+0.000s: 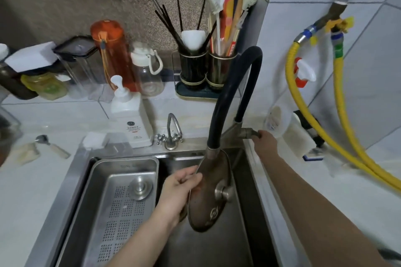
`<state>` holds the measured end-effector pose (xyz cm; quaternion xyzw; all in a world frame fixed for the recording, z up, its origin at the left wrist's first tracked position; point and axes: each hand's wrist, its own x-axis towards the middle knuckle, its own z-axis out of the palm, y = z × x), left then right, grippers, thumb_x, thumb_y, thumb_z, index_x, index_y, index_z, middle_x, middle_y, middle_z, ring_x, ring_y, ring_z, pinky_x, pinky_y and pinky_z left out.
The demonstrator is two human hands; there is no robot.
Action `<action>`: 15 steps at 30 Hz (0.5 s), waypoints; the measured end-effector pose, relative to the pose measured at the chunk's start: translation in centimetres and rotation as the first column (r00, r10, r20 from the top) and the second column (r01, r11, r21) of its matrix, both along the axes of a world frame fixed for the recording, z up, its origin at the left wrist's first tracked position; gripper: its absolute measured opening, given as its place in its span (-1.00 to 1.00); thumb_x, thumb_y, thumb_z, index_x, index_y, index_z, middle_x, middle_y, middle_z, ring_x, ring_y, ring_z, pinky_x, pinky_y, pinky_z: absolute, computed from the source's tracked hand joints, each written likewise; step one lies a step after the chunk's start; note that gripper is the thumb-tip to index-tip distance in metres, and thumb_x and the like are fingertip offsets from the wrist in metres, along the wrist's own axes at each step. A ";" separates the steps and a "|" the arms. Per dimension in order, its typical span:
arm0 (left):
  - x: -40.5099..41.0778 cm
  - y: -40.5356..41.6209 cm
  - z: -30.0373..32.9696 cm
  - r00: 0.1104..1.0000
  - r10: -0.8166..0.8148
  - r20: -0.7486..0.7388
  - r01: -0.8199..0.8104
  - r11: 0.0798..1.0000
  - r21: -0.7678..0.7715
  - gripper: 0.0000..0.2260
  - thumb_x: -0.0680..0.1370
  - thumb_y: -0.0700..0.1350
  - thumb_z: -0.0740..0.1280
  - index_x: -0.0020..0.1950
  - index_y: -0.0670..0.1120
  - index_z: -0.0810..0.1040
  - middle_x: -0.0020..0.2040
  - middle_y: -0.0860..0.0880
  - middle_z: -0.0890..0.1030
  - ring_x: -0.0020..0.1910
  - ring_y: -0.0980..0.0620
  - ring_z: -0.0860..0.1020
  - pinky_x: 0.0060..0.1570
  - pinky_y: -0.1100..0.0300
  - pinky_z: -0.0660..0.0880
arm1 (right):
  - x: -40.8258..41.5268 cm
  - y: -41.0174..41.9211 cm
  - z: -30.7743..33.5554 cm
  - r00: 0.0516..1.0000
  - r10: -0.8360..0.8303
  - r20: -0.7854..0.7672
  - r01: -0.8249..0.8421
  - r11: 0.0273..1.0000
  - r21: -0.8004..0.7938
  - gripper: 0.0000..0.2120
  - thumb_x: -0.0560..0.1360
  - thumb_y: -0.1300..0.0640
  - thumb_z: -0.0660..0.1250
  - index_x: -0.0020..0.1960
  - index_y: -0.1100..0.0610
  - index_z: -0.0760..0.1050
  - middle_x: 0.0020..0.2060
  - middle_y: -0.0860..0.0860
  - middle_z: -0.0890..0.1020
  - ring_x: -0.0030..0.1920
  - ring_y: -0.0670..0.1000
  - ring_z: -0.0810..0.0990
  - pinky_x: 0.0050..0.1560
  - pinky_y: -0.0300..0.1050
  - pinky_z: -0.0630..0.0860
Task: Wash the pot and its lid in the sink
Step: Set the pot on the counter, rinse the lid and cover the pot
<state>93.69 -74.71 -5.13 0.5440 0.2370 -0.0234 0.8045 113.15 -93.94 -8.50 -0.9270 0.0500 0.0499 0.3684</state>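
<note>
A round metal pot lid (209,197) with a knob in its middle is held on edge over the steel sink (217,245), right under the spout of the black hose faucet (219,115). My left hand (178,193) grips the lid's left rim, fingers curled round it. My right hand (263,142) reaches to the faucet base at the sink's back right corner and grips its lever (255,133). No pot shows in the view.
A perforated steel drain tray (102,219) holding a sink plug fills the sink's left half. A small second tap (172,134) and a white soap pump bottle (130,115) stand behind it. Utensil holders, bottles and jars line the back wall. Yellow hoses (340,115) hang right.
</note>
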 end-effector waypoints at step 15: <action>1.3 -2.0 0.9 0.998 0.062 -0.001 -0.062 0.998 -0.005 -0.84 0.51 -0.33 0.32 0.01 -0.19 0.64 -0.23 -0.10 0.72 -0.30 0.07 0.67 -0.31 0.31 0.59 | 2.0 -1.9 -2.5 0.997 -0.048 0.057 0.046 0.998 0.049 -0.78 0.54 0.29 0.19 -0.06 0.36 0.58 -0.13 0.28 0.63 -0.04 0.25 0.57 -0.16 -0.15 0.24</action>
